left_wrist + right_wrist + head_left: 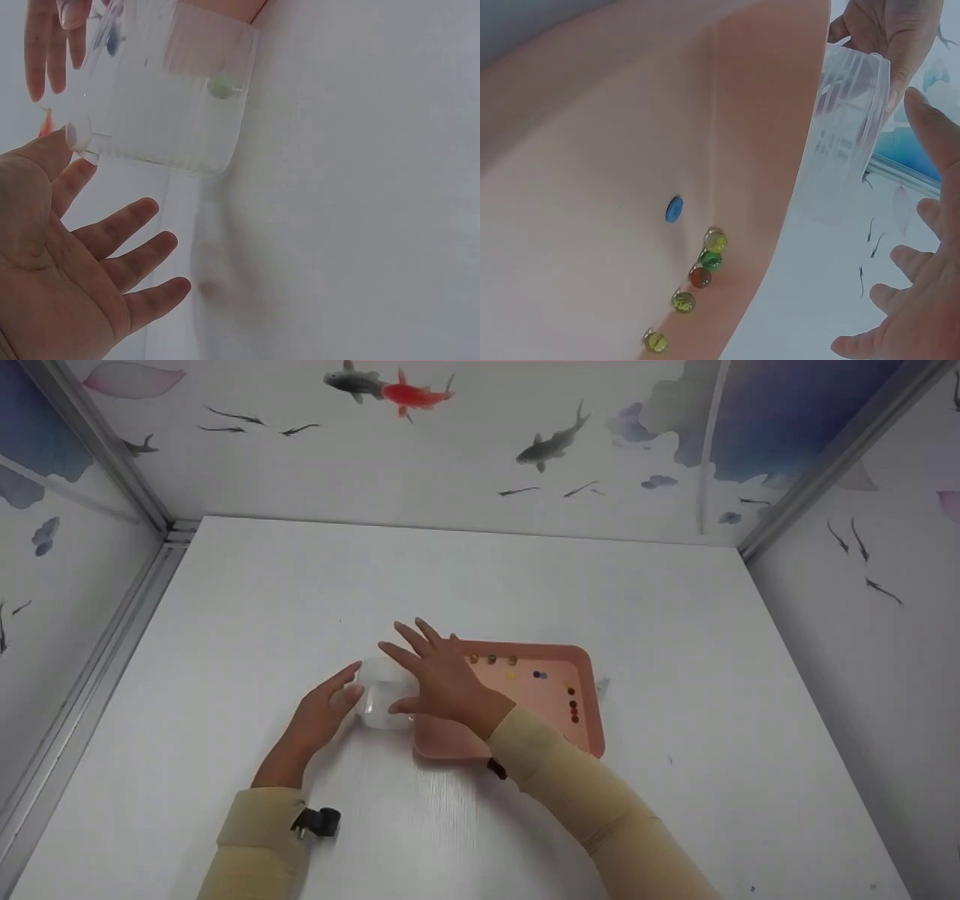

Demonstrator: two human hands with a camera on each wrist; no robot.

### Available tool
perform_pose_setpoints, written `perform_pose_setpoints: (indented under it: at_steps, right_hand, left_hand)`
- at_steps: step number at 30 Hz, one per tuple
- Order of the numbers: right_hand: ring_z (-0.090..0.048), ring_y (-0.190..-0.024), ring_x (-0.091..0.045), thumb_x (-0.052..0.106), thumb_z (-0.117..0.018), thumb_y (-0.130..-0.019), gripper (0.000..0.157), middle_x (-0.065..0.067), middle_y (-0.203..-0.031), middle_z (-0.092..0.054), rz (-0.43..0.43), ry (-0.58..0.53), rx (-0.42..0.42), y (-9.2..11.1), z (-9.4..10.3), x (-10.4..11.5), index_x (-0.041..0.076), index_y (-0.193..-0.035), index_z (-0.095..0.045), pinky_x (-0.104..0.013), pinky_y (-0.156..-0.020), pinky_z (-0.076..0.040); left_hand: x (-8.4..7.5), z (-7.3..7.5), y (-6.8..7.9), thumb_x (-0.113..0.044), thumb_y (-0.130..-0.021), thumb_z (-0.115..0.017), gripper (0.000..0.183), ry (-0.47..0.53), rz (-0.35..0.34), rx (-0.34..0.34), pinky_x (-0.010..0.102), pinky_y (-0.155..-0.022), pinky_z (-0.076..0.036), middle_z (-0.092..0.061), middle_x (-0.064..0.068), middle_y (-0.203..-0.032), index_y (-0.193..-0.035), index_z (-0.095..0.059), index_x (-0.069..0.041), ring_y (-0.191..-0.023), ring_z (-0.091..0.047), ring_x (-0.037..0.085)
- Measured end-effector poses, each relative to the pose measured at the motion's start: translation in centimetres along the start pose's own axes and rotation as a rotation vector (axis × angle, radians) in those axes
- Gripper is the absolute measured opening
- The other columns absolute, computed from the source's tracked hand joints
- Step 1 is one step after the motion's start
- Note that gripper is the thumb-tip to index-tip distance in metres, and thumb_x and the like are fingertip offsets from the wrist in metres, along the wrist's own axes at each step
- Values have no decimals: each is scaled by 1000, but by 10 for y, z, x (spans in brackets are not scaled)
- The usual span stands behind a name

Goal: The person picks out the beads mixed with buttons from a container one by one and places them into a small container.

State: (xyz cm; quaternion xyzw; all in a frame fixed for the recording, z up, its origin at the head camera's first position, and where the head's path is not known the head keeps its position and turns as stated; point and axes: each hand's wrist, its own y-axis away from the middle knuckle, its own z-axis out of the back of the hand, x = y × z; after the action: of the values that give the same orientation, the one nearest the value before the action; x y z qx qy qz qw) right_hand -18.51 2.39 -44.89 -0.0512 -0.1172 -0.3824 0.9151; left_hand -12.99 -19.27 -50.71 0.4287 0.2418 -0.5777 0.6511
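Where the two hands come near each other, a clear plastic container (379,701) sits between them on the white table (405,585), just beyond the left thumb and partly hidden by the right hand. It is colourless and see-through, with rounded corners and fine ribs on its walls. A greenish round thing (222,85) shows through one wall; whether inside or behind, I cannot tell. The container's visible part runs slightly longer away from the person than across, but its true long axis and the way its mouth faces are unclear.

The left hand (319,716) has its fingers extended and spread, the thumb tip at the container's near-left side. The right hand (446,679) is spread wide, fingers straight, its thumb across the container's right part; contact is unclear.

Under the right hand and forearm lies a pink tray (450,739), right beside the container. Small glass marbles (683,302) line its edge, and a blue button (674,209) lies nearby, all on the far side of the container from the left hand. Beige sleeves (259,825) cover both forearms.
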Motion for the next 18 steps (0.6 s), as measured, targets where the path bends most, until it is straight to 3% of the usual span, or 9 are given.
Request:
perform_pose_setpoints:
  at_steps: [7,18]
  right_hand:
    - [-3,-150,-26,61,-72,-77,95,2,-163,-9,-15,41,18,2,2,-2,32,-154,-24,-65,-112,-21]
    - [-2,-150,-26,59,-73,-77,96,1,-163,-9,-31,19,15,8,10,-10,31,-154,-23,-66,-112,-18]
  left_hand:
    - [1,0,0,-68,-93,-36,75,-1,5,-1,60,-116,-15,-28,13,-157,-153,-29,-23,-145,-19,38]
    - [0,0,0,-49,-101,-40,59,19,10,-3,60,-116,-14,-28,14,-157,-153,-30,-22,-145,-18,38]
